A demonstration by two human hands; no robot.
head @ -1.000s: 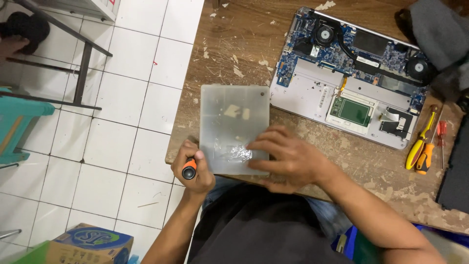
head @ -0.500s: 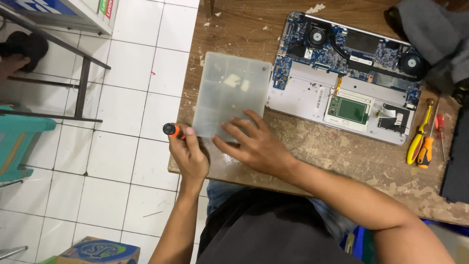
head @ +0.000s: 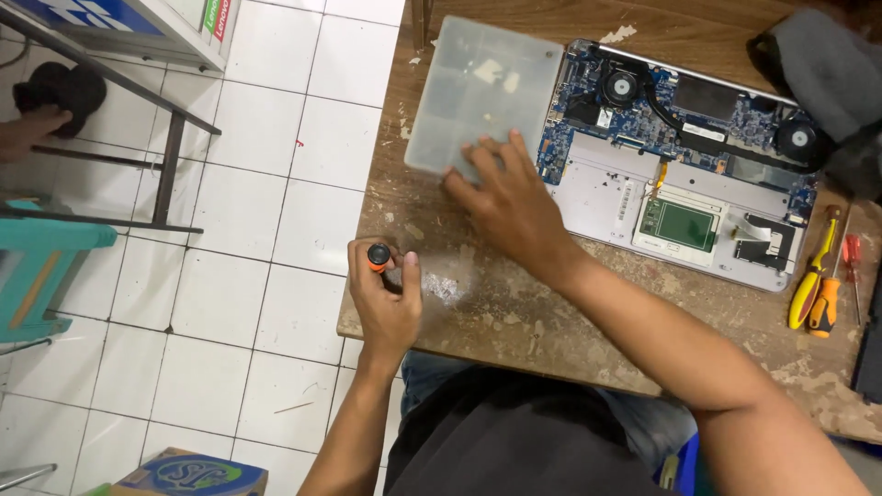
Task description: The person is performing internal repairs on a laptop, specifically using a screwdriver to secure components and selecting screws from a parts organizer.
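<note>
Pressing right hand [head: 510,207] flat on plastic box [head: 482,92] | left grip [head: 386,298] pinching screwdriver [head: 378,256]

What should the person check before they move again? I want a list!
1. Right hand flat on the near edge of the clear plastic box: ok.
2. Box fully on the wooden table, not hanging off: ok.
3. Box clear of the opened laptop: not ok, they sit edge to edge.
4. Left hand has a firm grip on the orange-capped screwdriver: ok.
5. Screwdriver tip pointing safely away: cannot tell, the hand hides it.
6. Spare yellow and orange screwdrivers resting out of the way at the laptop's right: ok.
</note>
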